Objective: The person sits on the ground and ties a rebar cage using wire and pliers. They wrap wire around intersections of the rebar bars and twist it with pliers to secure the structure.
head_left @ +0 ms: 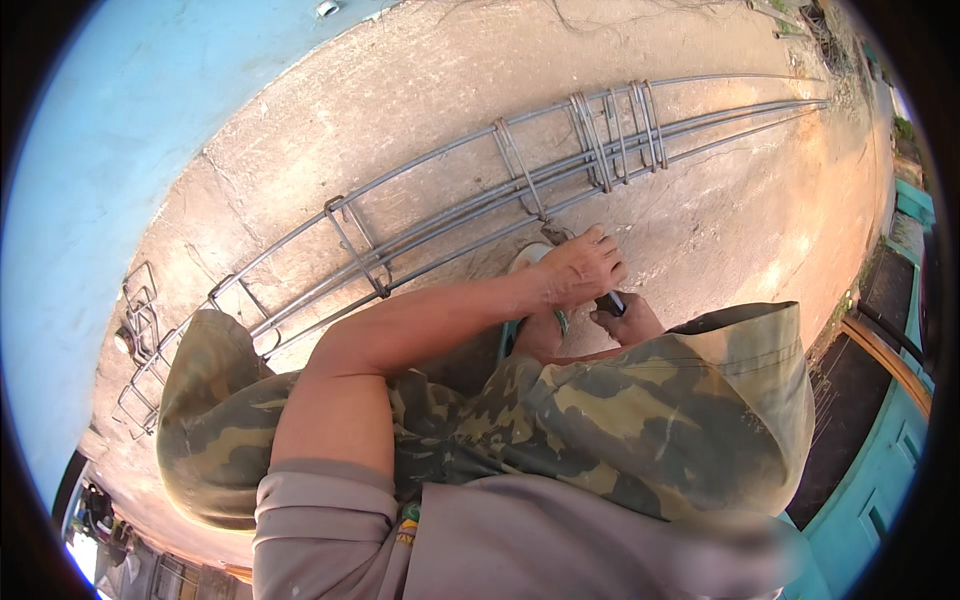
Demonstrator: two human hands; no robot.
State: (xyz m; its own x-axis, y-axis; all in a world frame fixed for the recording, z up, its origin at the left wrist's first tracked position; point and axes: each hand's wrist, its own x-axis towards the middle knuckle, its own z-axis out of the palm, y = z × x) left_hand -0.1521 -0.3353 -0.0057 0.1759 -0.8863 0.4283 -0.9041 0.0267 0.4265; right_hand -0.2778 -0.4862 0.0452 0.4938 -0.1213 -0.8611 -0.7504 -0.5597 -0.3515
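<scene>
My left hand (585, 268) is closed, its fingers curled down just beyond my foot. Whatever it may grip is hidden. Right beside it, my right hand (630, 322) holds a dark-handled tool (608, 303) whose working end cannot be made out. Close past my left hand lies a long steel rebar cage (440, 235), its bars running from lower left to upper right. One rectangular stirrup (520, 170) stands around the bars near that hand. Several more stirrups (590, 140) are bunched together farther right along the cage.
Loose bent stirrups (145, 310) lie at the far left on the concrete floor (330, 110). A blue wall (100, 150) rises at upper left. My bent knees in camouflage trousers (680, 400) and a sandalled foot (540, 335) are close to my hands. Turquoise panels (870, 510) stand at right.
</scene>
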